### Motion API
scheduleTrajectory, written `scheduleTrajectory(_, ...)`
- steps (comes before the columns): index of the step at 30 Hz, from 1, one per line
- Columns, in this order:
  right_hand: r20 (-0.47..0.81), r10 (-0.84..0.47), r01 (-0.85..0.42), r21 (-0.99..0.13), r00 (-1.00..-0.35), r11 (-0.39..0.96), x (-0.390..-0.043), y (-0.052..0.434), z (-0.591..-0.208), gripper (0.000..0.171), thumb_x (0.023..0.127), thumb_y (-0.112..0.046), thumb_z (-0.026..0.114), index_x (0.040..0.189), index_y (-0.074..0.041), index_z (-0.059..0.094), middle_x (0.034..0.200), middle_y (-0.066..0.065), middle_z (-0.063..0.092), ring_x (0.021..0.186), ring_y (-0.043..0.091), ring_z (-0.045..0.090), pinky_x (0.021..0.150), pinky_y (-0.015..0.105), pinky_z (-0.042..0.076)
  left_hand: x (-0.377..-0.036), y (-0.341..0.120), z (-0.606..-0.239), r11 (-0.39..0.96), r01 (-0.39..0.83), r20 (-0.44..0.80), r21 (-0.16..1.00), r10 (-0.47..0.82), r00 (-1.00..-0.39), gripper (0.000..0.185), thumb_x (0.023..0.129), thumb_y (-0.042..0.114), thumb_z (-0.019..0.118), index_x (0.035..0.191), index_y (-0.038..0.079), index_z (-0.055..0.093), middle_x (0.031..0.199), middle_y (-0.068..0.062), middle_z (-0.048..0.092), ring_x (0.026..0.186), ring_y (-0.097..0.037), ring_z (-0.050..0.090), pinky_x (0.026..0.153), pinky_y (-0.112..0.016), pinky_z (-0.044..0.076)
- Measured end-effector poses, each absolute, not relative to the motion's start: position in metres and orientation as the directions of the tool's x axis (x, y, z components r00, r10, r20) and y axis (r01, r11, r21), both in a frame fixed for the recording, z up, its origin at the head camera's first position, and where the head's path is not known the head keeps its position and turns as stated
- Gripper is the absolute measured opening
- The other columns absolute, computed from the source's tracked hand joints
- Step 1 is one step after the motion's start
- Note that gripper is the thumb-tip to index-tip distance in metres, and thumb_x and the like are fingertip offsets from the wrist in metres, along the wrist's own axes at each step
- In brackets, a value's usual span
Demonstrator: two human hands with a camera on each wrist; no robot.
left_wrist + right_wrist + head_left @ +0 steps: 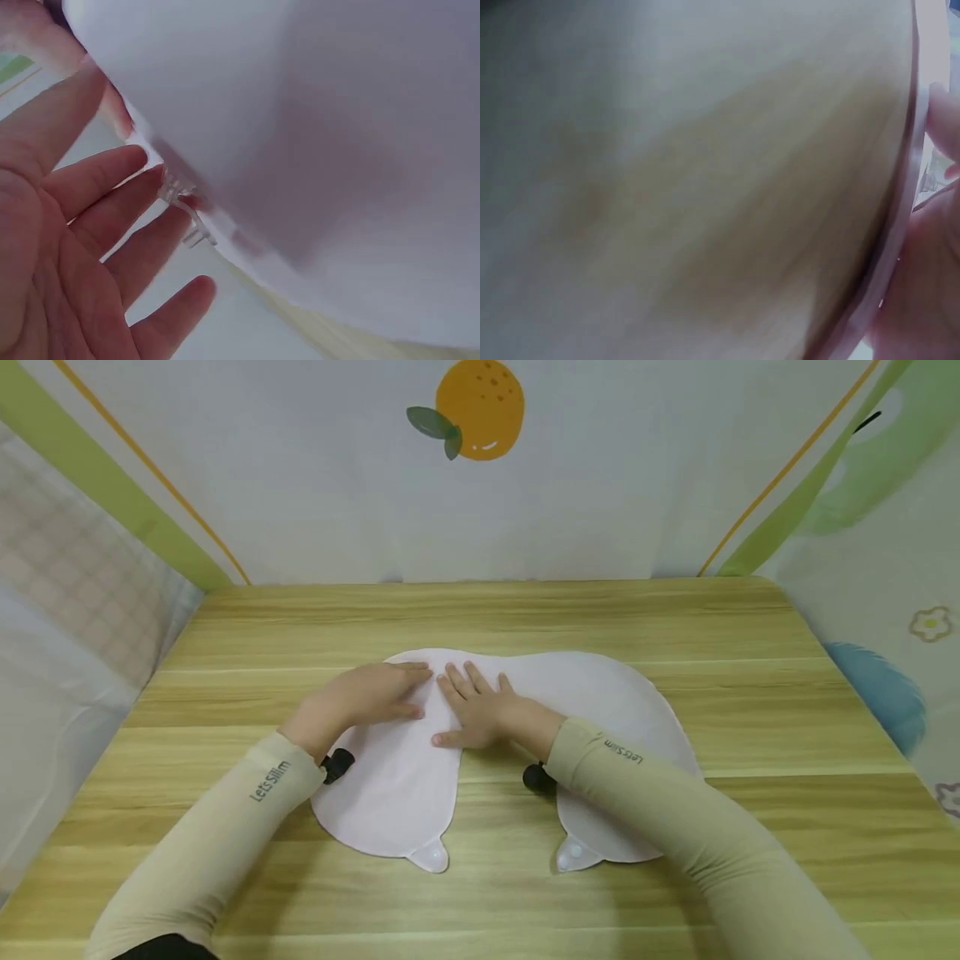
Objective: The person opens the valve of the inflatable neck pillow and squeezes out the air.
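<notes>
A pale pink U-shaped neck pillow (397,793), looking flat and thin, lies on the wooden table with its two ends toward me. A snap tab (431,856) sits at its left end, another snap tab (577,853) at its right end. My left hand (375,695) rests on its left curve, fingers pointing right. Beside it, my right hand (480,714) lies palm down with fingers spread on the pillow. In the left wrist view, a clear plastic air valve (186,210) with a dangling cap shows at the pillow's edge by the left fingers.
The wooden table (480,618) extends around the pillow on all sides. A white cloth (322,468) with an orange fruit print (483,410) hangs behind its far edge. More patterned cloth hangs at left and right. Black wrist cameras (536,778) sit under both sleeves.
</notes>
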State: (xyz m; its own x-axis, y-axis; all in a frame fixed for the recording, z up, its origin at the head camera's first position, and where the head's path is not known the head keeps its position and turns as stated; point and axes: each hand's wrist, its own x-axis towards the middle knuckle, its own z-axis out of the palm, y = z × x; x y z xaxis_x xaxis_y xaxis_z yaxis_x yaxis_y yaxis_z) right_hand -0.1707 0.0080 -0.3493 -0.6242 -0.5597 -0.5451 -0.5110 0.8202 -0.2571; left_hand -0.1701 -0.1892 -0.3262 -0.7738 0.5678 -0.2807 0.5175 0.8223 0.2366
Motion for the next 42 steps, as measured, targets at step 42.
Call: scheduleTrajectory(42, -0.556, -0.494, -0.437, -0.244, -0.669, 0.866, -0.180, 0.054, -0.325, 0.086, 0.102, -0.060, 0.034, 0.159, -0.014, -0.011, 0.166, 0.009, -0.018, 0.153, 0.031, -0.019, 0.122, 0.065, 0.000, -0.184, -0.191, -0.326, 0.784, 0.543, -0.208, 0.302, 0.610, -0.765, 0.052, 0.090, 0.014, 0.071, 0.135, -0.006, 0.055, 0.137, -0.023, 0.058, 0.127, -0.037, 0.055, 0.111, -0.050, 0.041)
